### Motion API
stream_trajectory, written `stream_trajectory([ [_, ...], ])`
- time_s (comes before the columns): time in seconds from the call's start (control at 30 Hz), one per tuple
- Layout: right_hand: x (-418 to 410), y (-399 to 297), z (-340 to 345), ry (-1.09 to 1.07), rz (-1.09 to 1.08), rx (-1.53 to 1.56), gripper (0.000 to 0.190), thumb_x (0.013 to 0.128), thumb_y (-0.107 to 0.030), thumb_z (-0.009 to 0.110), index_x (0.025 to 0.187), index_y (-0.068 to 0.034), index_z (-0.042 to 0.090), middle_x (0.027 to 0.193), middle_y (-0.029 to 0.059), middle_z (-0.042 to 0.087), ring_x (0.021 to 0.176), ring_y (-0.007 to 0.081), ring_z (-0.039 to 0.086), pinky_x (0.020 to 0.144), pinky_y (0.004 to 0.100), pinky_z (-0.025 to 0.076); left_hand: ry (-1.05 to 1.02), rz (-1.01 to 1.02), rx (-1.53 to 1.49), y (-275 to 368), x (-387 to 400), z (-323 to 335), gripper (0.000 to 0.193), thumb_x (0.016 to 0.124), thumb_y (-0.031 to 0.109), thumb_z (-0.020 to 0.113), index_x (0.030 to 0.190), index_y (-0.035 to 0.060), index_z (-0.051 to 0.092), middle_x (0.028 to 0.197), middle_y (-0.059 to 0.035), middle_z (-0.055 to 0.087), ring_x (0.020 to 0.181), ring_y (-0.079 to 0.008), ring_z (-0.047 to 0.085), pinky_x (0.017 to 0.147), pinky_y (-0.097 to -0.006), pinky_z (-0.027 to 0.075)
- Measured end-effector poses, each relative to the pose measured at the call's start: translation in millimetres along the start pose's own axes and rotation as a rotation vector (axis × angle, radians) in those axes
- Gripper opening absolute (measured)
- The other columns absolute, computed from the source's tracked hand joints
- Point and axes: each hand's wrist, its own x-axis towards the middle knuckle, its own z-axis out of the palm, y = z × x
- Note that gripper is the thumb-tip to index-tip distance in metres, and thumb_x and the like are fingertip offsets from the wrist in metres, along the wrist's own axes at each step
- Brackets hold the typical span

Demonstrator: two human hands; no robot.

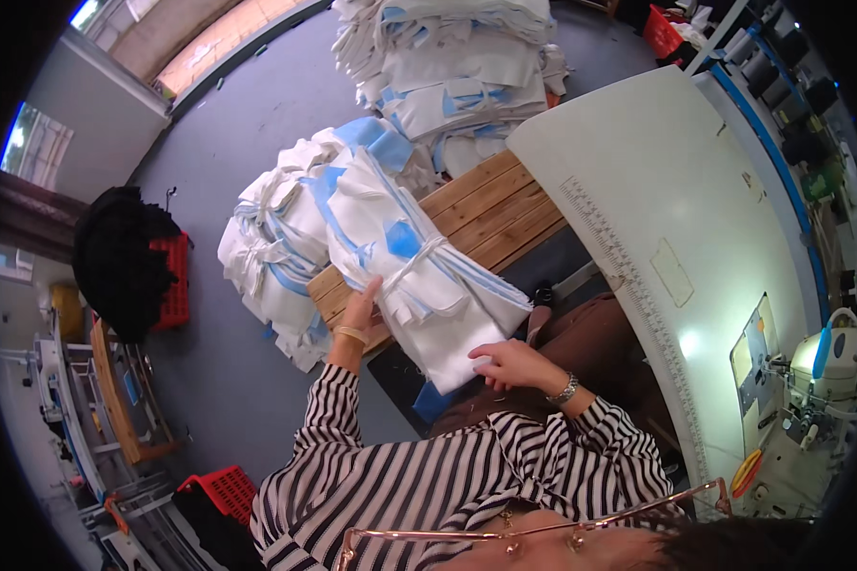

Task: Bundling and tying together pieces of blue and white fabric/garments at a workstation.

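Observation:
A tied bundle of white and light blue fabric pieces (428, 285) lies slanting across a slatted wooden bench (496, 207) and reaches over my lap. My left hand (362, 312) is at the bundle's left edge, its thumb on the cloth and its other fingers partly hidden. At the near end of the bundle, my right hand (518, 365) touches the white cloth with bent fingers; whether it pinches the cloth is not clear. A strip of white cloth is knotted around the bundle's middle. More tied bundles (278, 235) of the same cloth sit against its left side.
Tall stacks of white and blue bundles (464, 71) stand beyond the bench. To the right is a white sewing table (643, 178) with a printed ruler edge and a sewing machine (828, 364). A red crate (175, 282) with black cloth stands left; another red crate (225, 492) is lower left.

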Motion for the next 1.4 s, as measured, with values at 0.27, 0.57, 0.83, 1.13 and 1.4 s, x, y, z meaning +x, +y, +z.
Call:
stream_trajectory([
  [0.27,64,-32,-33,0.637,-0.544,-0.421,0.029,0.075,-0.012,0.061,0.102,-0.005,0.058,0.094,0.0126,0.058,0.086,0.023,0.056,0.077,0.031,0.044,-0.133,0.327,-0.124,-45,-7,27,0.063,0.072,0.013,0.068,0.123,0.0005,0.034,0.114,-0.0094,0.049,0.101,-0.0197,0.051,0.086,-0.0296,0.041],
  [0.57,93,-2,-33,0.633,-0.471,-0.487,0.045,0.065,-0.014,0.069,0.108,-0.012,0.056,0.111,0.0076,0.047,0.104,0.027,0.04,0.091,0.0355,0.034,-0.119,0.453,-0.089,-54,-5,15,0.065,0.068,0.007,0.066,0.124,0.0002,0.033,0.116,-0.0106,0.049,0.103,-0.0205,0.049,0.089,-0.0301,0.038],
  [0.83,89,11,-24,0.683,-0.577,-0.408,0.042,0.067,-0.013,0.066,0.108,-0.009,0.055,0.11,0.0091,0.047,0.103,0.028,0.042,0.091,0.036,0.034,-0.239,0.389,-0.085,-46,0,0,0.062,0.07,0.007,0.063,0.124,0.0004,0.034,0.116,-0.011,0.049,0.104,-0.0198,0.048,0.089,-0.0307,0.038],
  [1.13,114,35,-46,0.099,-0.101,0.225,0.089,0.06,-0.034,0.073,0.13,0.0,0.029,0.127,0.0155,0.041,0.114,0.0219,0.042,0.094,0.0279,0.032,-0.236,0.275,-0.116,-32,-10,2,0.062,0.071,0.008,0.063,0.125,0.001,0.033,0.116,-0.0113,0.048,0.104,-0.0215,0.048,0.088,-0.0326,0.039],
  [1.4,94,2,-28,0.324,-0.207,-0.236,0.069,0.068,-0.023,0.062,0.125,0.0,0.031,0.094,0.0283,0.056,0.091,0.042,0.054,0.077,0.0452,0.043,0.376,0.585,0.434,-21,-7,17,0.082,0.069,0.026,0.069,0.132,0.0034,0.022,0.127,-0.022,0.035,0.117,-0.0312,0.037,0.095,-0.0423,0.032],
])
